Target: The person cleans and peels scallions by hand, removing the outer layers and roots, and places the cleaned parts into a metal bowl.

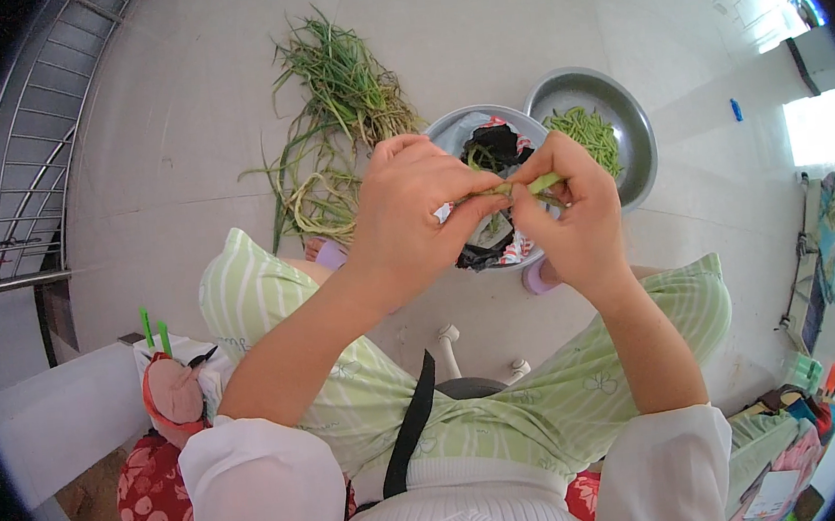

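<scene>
Over a metal basin [475, 110] lined with plastic bags, my two hands hold a green bean pod [547, 181] between them. My left hand [412, 208] pinches its thin, brownish end between thumb and index finger. Close beside it, my right hand [571, 208] grips the greener part with thumb and fingers. Inside the basin below are a black plastic bag [500, 143] and some green scraps, partly hidden by my hands. A second grey metal basin [646, 163] touches its right side and contains a heap of green bean pods [587, 140].
A pile of long scallions or similar green stalks [347, 79] lies on the tiled floor left of the basins. A metal railing [38, 161] runs along the left. A small blue object [736, 109] lies at right. Stool legs [450, 348] show between my knees.
</scene>
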Demonstrator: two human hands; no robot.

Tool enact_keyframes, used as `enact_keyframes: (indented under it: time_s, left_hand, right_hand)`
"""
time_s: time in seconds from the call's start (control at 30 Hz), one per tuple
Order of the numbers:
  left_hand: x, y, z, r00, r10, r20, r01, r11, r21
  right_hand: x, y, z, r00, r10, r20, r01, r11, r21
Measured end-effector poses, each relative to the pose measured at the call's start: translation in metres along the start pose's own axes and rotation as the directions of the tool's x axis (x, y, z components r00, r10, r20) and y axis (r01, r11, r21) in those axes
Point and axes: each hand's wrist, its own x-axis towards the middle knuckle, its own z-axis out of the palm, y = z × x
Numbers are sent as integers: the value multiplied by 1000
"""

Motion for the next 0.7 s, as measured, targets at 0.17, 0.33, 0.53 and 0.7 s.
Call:
enact_keyframes:
  time_s: [0.17,0.33,0.53,0.7]
  left_hand:
    - [-4,-1,14,997,-67,-27,66,996,-61]
    - [-10,-9,31,930,-314,190,340,933,-119]
    - [-7,-20,38,885,-387,258,465,756,-460]
    - [3,0,21,736,-365,570,652,156,-742]
  right_hand:
    - [8,8,-9,957,289,-39,-185,703,687]
    - [20,27,-37,930,368,10,-170,406,898]
    - [13,25,-29,925,344,164,-300,394,869]
    - [8,15,-18,920,297,255,-370,446,815]
